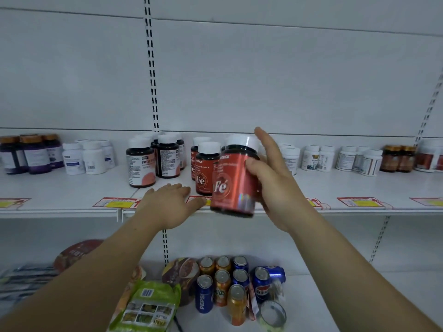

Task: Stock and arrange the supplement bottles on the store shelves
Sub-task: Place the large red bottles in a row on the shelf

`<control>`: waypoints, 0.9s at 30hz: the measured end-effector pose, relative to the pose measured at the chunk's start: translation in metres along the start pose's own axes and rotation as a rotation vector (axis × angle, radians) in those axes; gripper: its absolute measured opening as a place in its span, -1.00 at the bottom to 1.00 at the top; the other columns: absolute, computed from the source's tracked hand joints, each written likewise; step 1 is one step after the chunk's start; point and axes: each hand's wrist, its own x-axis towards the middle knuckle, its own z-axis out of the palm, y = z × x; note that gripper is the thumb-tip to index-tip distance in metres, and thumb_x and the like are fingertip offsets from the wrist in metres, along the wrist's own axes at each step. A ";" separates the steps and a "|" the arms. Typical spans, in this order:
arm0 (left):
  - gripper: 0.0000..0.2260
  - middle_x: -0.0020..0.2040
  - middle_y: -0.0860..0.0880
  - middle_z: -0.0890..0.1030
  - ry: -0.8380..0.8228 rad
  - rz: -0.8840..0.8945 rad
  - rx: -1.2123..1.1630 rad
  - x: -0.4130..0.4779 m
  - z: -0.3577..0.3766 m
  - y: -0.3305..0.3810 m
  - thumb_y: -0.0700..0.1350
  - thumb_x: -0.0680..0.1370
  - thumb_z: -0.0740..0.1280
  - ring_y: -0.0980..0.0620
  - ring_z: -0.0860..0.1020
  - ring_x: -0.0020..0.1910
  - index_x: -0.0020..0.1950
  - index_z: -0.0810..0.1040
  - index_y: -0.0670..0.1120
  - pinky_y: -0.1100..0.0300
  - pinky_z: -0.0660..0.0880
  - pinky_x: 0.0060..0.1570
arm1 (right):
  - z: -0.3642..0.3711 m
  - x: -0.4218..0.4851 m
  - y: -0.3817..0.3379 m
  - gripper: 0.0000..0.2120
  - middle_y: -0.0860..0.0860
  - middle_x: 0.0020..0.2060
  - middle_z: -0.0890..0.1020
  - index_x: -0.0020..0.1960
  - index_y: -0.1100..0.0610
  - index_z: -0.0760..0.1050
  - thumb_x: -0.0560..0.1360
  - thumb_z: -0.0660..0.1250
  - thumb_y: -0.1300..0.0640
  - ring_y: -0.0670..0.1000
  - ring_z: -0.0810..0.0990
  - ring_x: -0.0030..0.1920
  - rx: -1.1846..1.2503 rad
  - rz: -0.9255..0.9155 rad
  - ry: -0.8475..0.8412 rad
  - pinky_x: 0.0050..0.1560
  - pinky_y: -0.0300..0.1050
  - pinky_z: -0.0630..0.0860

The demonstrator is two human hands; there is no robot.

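White painted metal makes up the shelf point(72, 188), which runs the full width of the view and carries groups of supplement bottles from its left end to its right end. Just off its front edge, near the middle, the red bottle point(233, 185) hangs in the air, tilted with its top leaning toward the back panel. The right hand point(278, 188) holds it from the right side: the thumb point(253, 165) presses across the front of the label, the palm is behind it, and the forefinger stretches straight up past the cap point(242, 140). How the other fingers lie behind the bottle cannot be told.

The left hand point(167, 204) lies flat with straight fingers at the front edge, holding nothing and pointing toward the matching Fe bottles point(204, 171), which stand upright just behind that edge. To their left stand dark bottles point(141, 164) with pale labels. Price tags point(115, 202) line the front edge.

The bottle looks like rigid plastic under a glossy, smooth label, so it should be stiff, fairly light and unlikely to break, though slick under a loose hold. Its weight probably sits low if pills fill it, and the contents may shift as it tilts. A wrap round the mid-body seems the safest place to hold it; the cap is narrower and could turn.
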 end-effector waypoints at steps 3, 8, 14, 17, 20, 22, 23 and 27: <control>-0.34 0.48 0.00 0.29 -0.018 -0.013 0.008 0.000 -0.001 0.001 0.39 0.52 -0.10 -0.02 0.25 0.44 0.48 0.25 0.04 -0.12 0.17 0.38 | 0.001 0.007 0.002 -0.76 0.00 0.18 0.53 0.24 -0.18 0.43 0.61 0.15 0.02 0.04 0.62 0.04 0.155 0.233 0.082 -0.17 -0.06 0.59; -0.32 0.52 0.01 0.22 -0.022 -0.014 0.004 0.001 0.000 0.000 0.40 0.51 -0.10 0.00 0.19 0.47 0.51 0.19 0.05 -0.13 0.14 0.42 | -0.007 0.016 0.008 -0.77 -0.02 0.10 0.56 0.25 -0.16 0.37 0.61 0.19 0.02 -0.04 0.64 -0.07 0.151 0.195 0.192 -0.26 -0.09 0.59; -0.31 0.55 0.02 0.13 -0.040 -0.017 -0.013 0.000 -0.001 0.001 0.41 0.50 -0.10 0.01 0.11 0.51 0.53 0.14 0.06 -0.12 0.06 0.45 | -0.014 0.026 0.032 -0.38 -0.22 0.23 0.40 0.38 -0.31 0.16 0.52 0.34 0.18 -0.07 0.49 0.25 -0.349 -0.115 0.178 0.26 0.00 0.48; -0.31 0.55 0.02 0.14 -0.036 -0.020 -0.022 0.000 -0.002 0.000 0.40 0.50 -0.09 0.02 0.12 0.51 0.53 0.15 0.06 -0.11 0.06 0.45 | -0.015 0.034 0.044 -0.34 -0.22 0.28 0.35 0.45 -0.23 0.14 0.49 0.36 0.14 -0.07 0.40 0.32 -0.475 -0.096 0.140 0.34 0.08 0.40; -0.31 0.54 0.03 0.15 -0.027 -0.027 -0.057 -0.001 -0.002 0.001 0.41 0.50 -0.05 0.02 0.13 0.50 0.53 0.14 0.06 -0.12 0.07 0.45 | -0.014 0.038 0.052 -0.34 -0.20 0.31 0.34 0.47 -0.19 0.13 0.50 0.36 0.11 -0.07 0.38 0.33 -0.520 -0.085 0.112 0.34 0.07 0.40; -0.29 0.54 0.01 0.17 -0.042 -0.052 -0.123 0.001 -0.004 0.000 0.43 0.47 0.01 -0.01 0.16 0.49 0.53 0.10 0.09 -0.10 0.09 0.45 | -0.015 0.041 0.056 -0.34 -0.13 0.37 0.34 0.47 -0.16 0.13 0.49 0.37 0.07 -0.07 0.37 0.34 -0.563 -0.086 0.114 0.35 0.07 0.38; -0.26 0.53 -0.01 0.19 -0.065 -0.070 -0.179 0.002 -0.005 -0.002 0.44 0.46 0.06 -0.04 0.19 0.48 0.54 0.07 0.10 -0.09 0.11 0.44 | -0.018 0.043 0.058 -0.34 -0.11 0.37 0.33 0.47 -0.15 0.14 0.48 0.38 0.07 -0.07 0.36 0.34 -0.586 -0.087 0.115 0.36 0.07 0.38; -0.11 0.49 0.02 0.27 -0.032 -0.038 -0.606 0.011 -0.023 0.002 0.28 0.41 0.37 -0.03 0.33 0.40 0.55 -0.10 0.12 0.13 0.27 0.31 | -0.025 0.053 0.056 -0.31 -0.07 0.37 0.34 0.43 -0.19 0.14 0.42 0.43 0.01 -0.04 0.36 0.34 -0.648 -0.061 0.052 0.35 0.10 0.38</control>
